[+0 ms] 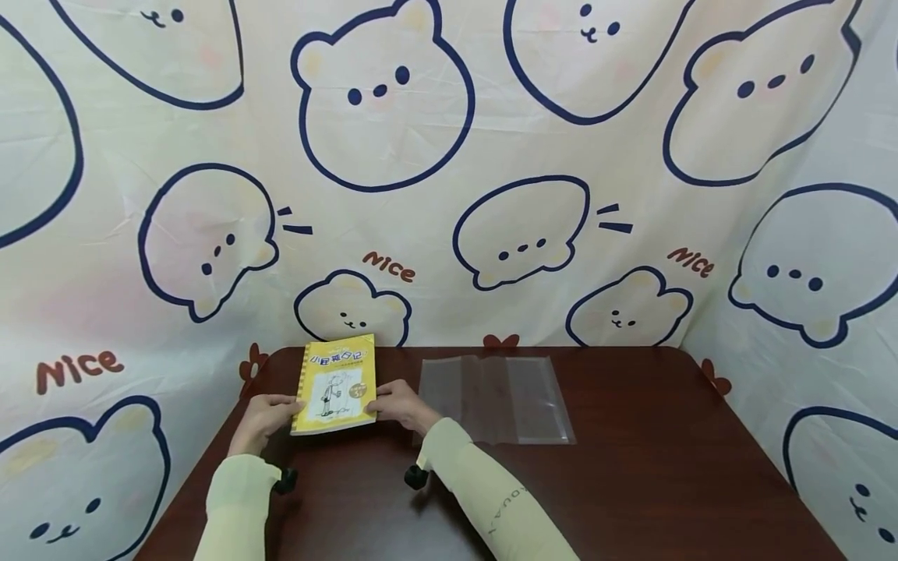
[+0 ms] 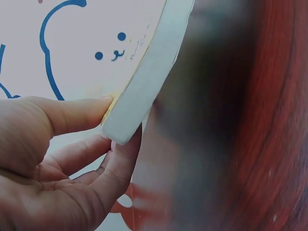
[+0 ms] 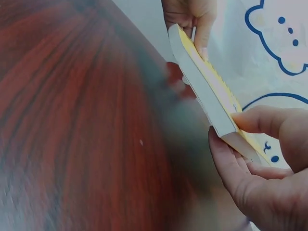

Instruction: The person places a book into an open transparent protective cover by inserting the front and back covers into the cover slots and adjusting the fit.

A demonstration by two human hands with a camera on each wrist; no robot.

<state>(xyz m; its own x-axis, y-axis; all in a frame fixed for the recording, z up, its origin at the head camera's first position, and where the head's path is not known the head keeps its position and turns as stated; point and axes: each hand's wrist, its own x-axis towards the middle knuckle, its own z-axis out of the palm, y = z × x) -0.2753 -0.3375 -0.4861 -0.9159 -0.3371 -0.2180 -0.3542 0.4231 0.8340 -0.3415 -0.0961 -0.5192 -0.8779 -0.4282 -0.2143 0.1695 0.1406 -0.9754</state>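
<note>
A yellow paperback book [image 1: 335, 384] with a cartoon figure on its cover is held just above the dark red-brown table [image 1: 631, 483], near its back left. My left hand [image 1: 261, 419] pinches the book's near left corner, thumb on the cover and fingers beneath. In the left wrist view the left hand [image 2: 62, 159] grips the white page edge of the book [image 2: 144, 82]. My right hand [image 1: 398, 405] pinches the near right corner. The right wrist view shows the right hand [image 3: 260, 168] on the book [image 3: 207, 91], thumb on top, fingers below.
A clear plastic book cover [image 1: 495, 399] lies flat on the table just right of the book. A cream cloth printed with bear faces [image 1: 382, 93] hangs behind and on both sides of the table.
</note>
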